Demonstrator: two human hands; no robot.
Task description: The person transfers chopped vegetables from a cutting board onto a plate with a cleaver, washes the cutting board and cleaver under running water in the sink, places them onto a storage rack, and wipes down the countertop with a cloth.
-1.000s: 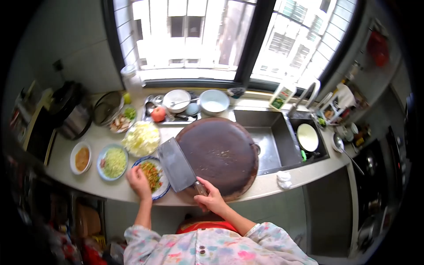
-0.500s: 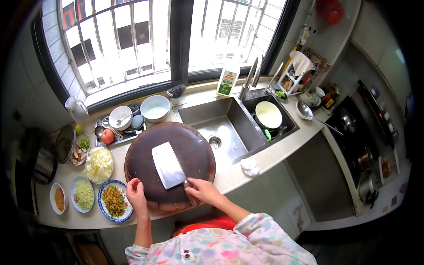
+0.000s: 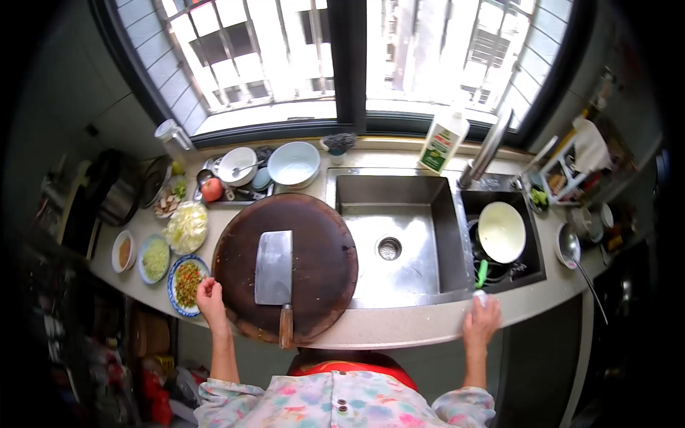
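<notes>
White wad [image 3: 481, 294], one: crumpled, cloth or paper; on the bench [image 3: 399, 327] near the front edge of the steel sink [image 3: 392, 292], mostly covered by the right grip [image 3: 483, 319]. Clamped on it or merely resting, I cannot tell from here. Left grip [image 3: 211, 299], fingertips together, nothing seen between them; beside a blue-rimmed plate [image 3: 172, 299] of finely chopped mix [image 3: 188, 281]. Cleaver [image 3: 274, 268], one: let go a moment ago, now flat on the board [image 3: 323, 260], leaving the right grip free for the wad. Blade broad, near-rectangular, grey metal; handle [image 3: 286, 326] brown wood, reaching the near edge. Board round, dark, specked.
</notes>
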